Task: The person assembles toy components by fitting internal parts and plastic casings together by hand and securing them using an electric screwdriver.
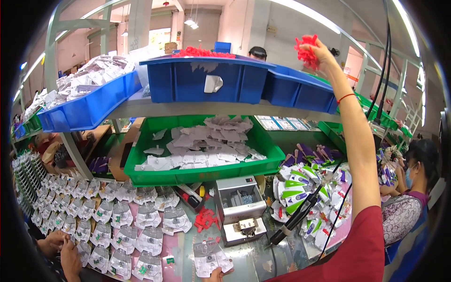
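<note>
My right hand (321, 55) is raised high at the upper right, above the shelf bins, its fingers closed around a clump of small red plastic parts (306, 52). At the bottom edge, my left hand (216, 275) grips the lower edge of a white plastic housing (209, 257); only part of this hand shows. Just above the housing, a small heap of red plastic parts (206, 219) lies on the bench. Beside it stands a metal screw feeder (240, 199) with screws in its tray. A black electric screwdriver (297, 218) hangs at a slant to the right of the feeder.
A blue bin (206, 82) of red parts and a blue bin (89, 103) of white pieces stand on the shelf. Below is a green tray (202, 176) of white pieces. Rows of white housings, a co-worker's hands (70, 258) and another person (408, 202) flank the bench.
</note>
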`<state>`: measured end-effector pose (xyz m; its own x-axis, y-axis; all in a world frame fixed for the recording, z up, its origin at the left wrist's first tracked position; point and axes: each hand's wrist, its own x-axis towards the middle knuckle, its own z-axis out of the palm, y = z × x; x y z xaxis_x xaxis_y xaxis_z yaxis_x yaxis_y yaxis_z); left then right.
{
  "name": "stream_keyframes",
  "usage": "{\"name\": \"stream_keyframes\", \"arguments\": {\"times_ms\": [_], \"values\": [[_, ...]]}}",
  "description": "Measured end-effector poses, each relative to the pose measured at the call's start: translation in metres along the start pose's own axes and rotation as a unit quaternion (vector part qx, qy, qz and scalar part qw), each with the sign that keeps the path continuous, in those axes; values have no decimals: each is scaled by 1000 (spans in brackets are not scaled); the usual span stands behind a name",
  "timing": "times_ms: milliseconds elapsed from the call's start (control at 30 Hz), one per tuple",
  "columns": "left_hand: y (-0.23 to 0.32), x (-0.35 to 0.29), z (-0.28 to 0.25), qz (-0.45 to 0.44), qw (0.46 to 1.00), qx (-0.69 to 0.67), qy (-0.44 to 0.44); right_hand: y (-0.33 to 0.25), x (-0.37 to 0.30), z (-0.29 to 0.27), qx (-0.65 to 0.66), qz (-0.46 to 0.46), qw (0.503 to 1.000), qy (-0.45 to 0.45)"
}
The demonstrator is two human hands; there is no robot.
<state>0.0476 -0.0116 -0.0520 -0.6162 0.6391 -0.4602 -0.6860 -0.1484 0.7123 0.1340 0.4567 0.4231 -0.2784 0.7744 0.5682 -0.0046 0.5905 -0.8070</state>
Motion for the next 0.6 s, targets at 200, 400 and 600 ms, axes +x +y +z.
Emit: {"name": "stream_keyframes", "arguments": {"times_ms": [200,400,600], "values": [[-13,21,-10,53,989,-126,-55,-34,-100,21,-9,-55,996,-71],[8,18,4,58,987,-120,-86,35,-288,73,181,71,926,-324],[14,8,20,51,995,-64,-62,116,-392,73,144,135,864,-463]]}}
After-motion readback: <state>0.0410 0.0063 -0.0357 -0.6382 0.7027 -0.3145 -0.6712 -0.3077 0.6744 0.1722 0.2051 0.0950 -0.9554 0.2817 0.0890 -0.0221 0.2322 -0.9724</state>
